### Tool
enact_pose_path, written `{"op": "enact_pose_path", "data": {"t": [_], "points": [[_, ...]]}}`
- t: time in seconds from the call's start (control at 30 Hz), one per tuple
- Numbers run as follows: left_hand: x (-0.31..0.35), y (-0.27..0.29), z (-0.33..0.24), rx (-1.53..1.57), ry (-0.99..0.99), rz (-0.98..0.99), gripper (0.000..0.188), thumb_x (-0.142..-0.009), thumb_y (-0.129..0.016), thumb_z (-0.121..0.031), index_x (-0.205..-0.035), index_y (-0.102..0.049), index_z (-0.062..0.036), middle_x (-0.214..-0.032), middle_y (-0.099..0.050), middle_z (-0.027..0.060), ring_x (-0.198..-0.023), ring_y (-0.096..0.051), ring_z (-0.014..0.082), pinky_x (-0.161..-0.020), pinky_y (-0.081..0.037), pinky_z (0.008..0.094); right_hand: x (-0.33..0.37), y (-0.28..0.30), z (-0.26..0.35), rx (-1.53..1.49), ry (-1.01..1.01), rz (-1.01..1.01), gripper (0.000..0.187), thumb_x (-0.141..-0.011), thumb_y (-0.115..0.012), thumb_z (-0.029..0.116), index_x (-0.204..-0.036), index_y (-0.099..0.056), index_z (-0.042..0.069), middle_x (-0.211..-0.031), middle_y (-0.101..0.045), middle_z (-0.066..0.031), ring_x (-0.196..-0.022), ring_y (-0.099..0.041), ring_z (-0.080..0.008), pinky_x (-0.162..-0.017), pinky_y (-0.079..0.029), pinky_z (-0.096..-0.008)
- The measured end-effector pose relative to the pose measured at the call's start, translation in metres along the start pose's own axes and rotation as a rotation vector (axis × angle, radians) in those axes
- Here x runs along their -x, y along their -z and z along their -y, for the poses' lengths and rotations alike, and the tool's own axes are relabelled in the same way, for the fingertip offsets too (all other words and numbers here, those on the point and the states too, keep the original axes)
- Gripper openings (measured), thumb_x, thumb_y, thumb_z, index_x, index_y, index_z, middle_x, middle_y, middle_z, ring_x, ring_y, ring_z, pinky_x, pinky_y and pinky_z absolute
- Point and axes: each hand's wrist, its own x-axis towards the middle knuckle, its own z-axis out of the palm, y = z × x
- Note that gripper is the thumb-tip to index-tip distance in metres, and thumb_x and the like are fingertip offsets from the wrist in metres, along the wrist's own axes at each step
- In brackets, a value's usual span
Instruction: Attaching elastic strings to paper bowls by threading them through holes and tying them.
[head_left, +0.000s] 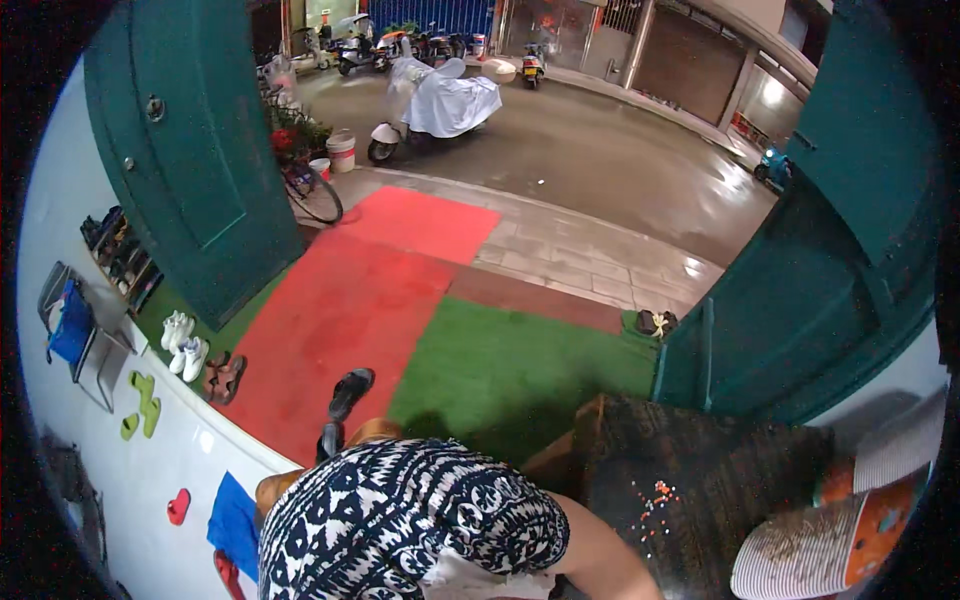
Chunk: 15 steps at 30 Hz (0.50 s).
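1. Head view: both hands lie outside the frame; finger state cannot be told.
2. Bare limb (605, 560): extends from patterned cloth (400, 510) to the lower edge.
3. Bits (657, 498): small, white, red and orange; scattered on the dark surface (735, 455), near the limb.
4. Striped object (795, 555): right of the bits.
5. Black shoe (351, 394): on the red mat (330, 320).

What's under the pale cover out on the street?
Apparently a scooter: one end, with a dark wheel, sticks out at the left of the pale cover. The rest is covered; can't be seen.
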Motion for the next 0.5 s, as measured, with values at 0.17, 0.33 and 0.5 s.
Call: {"op": "enact_pose_path", "data": {"t": [0.17,0.33,0.5], "points": [[-0.004,0.003,0.021,0.129,-0.064,0.041,0.056,-0.098,-0.036,-0.048,-0.117,-0.058,-0.0004,-0.116,-0.062,0.0181,-0.108,-0.057,0.0307,-0.096,-0.042,0.0417,0.005,-0.014,0.010,-0.180,-0.062,0.105,0.036,-0.094,-0.064,0.025,-0.103,-0.059,-0.009,-0.095,-0.064,-0.0161,-0.080,-0.057,-0.0246,-0.071,-0.049,-0.0404],[-0.006,-0.004,0.038,0.288,-0.117,0.108,0.055,-0.097,-0.040,-0.049,-0.114,-0.060,-0.0001,-0.114,-0.062,0.0172,-0.106,-0.058,0.0309,-0.095,-0.043,0.0422,0.008,-0.015,0.044,-0.340,-0.119,0.174,0.036,-0.093,-0.064,0.023,-0.108,-0.059,-0.009,-0.098,-0.065,-0.0168,-0.083,-0.058,-0.0256,-0.074,-0.050,-0.0407],[0.006,-0.029,0.040,0.474,-0.121,0.179,0.054,-0.096,-0.044,-0.049,-0.110,-0.062,0.0002,-0.112,-0.063,0.0164,-0.104,-0.058,0.0311,-0.093,-0.044,0.0426,0.011,0.002,0.081,-0.474,-0.204,0.217,0.037,-0.092,-0.065,0.021,-0.112,-0.059,-0.010,-0.102,-0.065,-0.0175,-0.086,-0.059,-0.0265,-0.076,-0.051,-0.0410]]}}
